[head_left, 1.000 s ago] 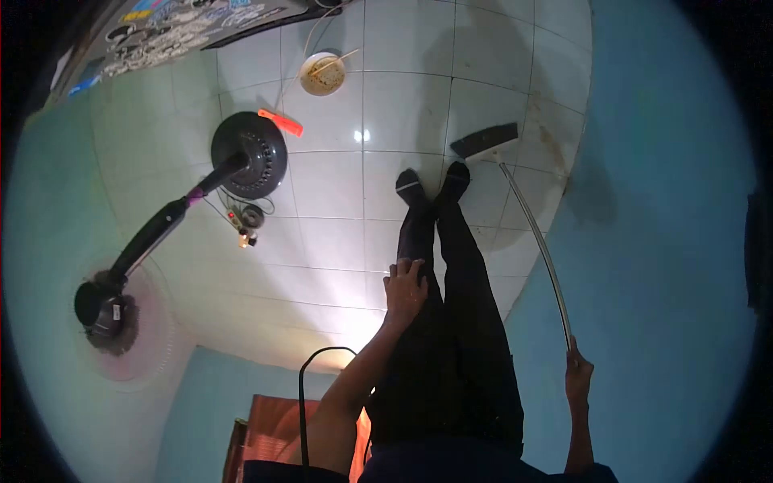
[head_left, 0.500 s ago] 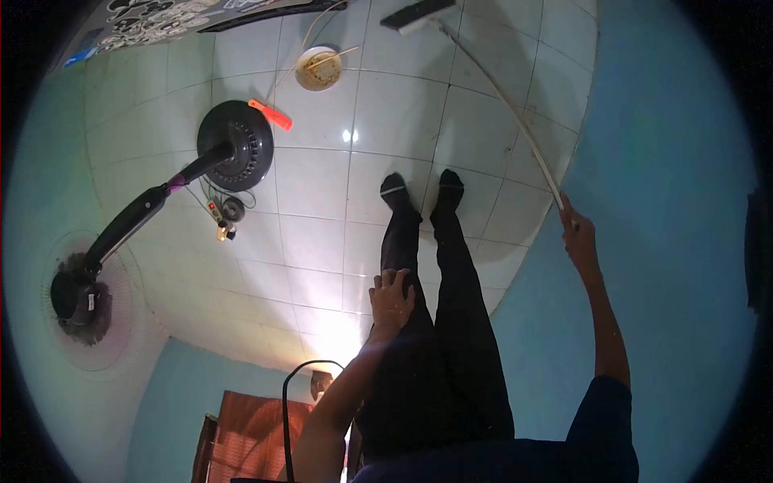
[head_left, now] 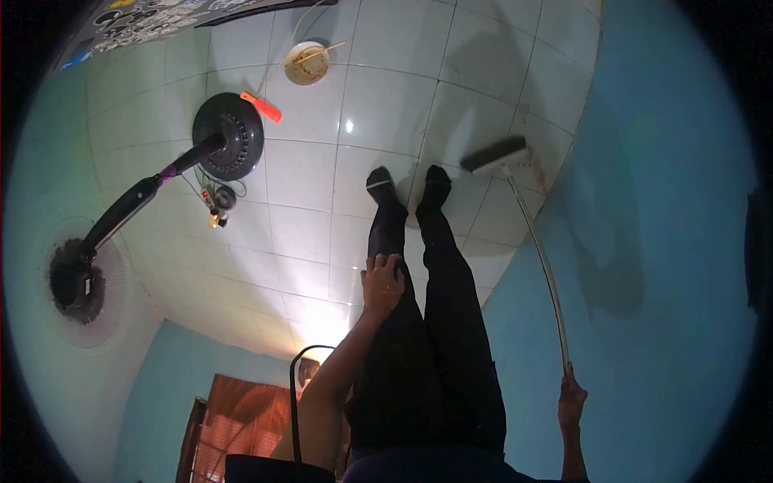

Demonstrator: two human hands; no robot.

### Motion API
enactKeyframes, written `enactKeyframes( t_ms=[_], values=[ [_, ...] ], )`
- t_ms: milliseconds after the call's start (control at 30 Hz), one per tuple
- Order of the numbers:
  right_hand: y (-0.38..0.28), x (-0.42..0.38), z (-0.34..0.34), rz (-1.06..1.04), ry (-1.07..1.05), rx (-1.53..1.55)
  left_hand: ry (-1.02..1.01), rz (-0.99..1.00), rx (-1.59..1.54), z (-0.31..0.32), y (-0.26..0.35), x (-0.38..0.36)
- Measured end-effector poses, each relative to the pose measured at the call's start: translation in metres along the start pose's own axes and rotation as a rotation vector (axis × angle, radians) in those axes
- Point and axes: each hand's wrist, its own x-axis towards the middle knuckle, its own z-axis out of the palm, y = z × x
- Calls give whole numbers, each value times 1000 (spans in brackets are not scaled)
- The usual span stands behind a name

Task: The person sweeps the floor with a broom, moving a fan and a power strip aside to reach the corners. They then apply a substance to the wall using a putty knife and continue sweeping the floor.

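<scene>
White tiled floor (head_left: 302, 173) takes up most of the view; blue wall (head_left: 672, 201) along the right side. Legs in dark trousers (head_left: 455, 322) run up the middle, both feet in dark socks (head_left: 436, 187) on the tiles. Black standing fan (head_left: 125, 211) at left, round base on the floor. Broom (head_left: 546, 262) at right, long thin handle slanting from the right hand up to a wide dark head near the right foot, apart from it. Can't tell if bristles touch the tiles. Sticker-covered surface (head_left: 145, 24) top left. Reddish curtain (head_left: 245, 423) lower left, dark looped cord (head_left: 294, 402) near the left arm.

Left hand (head_left: 382, 283): palm down on the left leg, fingers loosely spread, nothing grasped that shows. Right hand (head_left: 572, 396): fingers clenched round the upper end of the broom handle, by the wall.

Pale bowl (head_left: 307, 63) on the floor, up top, thin sticks laid across it, brownish residue inside. Orange comb-like item (head_left: 262, 107) right at the fan base edge. Small power strip (head_left: 212, 207) plus cords just beside the base.
</scene>
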Motion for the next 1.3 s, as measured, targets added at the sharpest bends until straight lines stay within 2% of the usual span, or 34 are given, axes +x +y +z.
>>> enactKeyframes(
  t_ms=[33,67,133,200,233,267,333,367,467,533,567,633,700,733,767,800,867,933,1000,1067,1100,1133,1200,1233,1300],
  values=[
    [-5,3,-6,-155,56,-49,-13,-6,5,2,1,1],
    [-13,12,-15,-145,44,-51,-15,2,-1,5,2,2],
    [-33,56,-24,-17,-158,-122,-19,11,-3,5,9,7],
    [-43,111,-18,-235,-183,-342,29,1,-25,0,16,12],
    [-48,138,-11,-312,-196,-618,34,-6,-20,2,13,20],
    [-55,165,-3,-388,-205,-893,40,-94,-156,5,5,32],
    [-74,212,2,-501,-148,-517,61,-198,-392,11,-19,62],
    [-80,232,7,-535,-132,-516,75,-211,-491,11,-34,85],
    [-90,258,19,-578,-130,-483,96,-179,-362,4,-82,162],
    [-91,263,20,-496,-170,-588,29,-182,-218,-13,-106,222],
    [-103,256,12,-453,-226,-635,97,-168,-95,-17,-116,252],
    [-78,239,2,-520,-154,-778,139,-67,-133,-39,-132,314],
    [-86,220,-20,-255,-266,-455,163,51,-122,-73,-134,372],
    [-75,212,-33,-142,-312,-512,188,151,-71,-86,-135,407],
    [-63,203,-42,-24,-365,-568,207,155,6,-102,-131,438],
    [-61,194,-44,-7,-327,-580,211,150,83,-112,-128,458],
    [-63,196,-39,-2,-289,-589,413,121,207,-128,-125,493],
    [-70,211,-25,150,-349,-441,408,117,313,-135,-139,540],
    [-98,245,7,76,-331,-339,383,107,433,-135,-158,571],
    [-148,282,45,265,-415,-250,322,66,452,-142,-168,592],
    [-159,295,63,215,-388,-156,352,194,443,-143,-182,607],
    [-168,304,80,229,-395,-147,327,74,497,-145,-179,613],
    [-182,317,108,191,-406,-89,317,192,434,-146,-194,628],
    [-191,322,115,245,-419,-93,305,192,444,-145,-198,633],
    [-183,314,130,280,-413,-23,359,290,596,-153,-197,641]
  ],
)
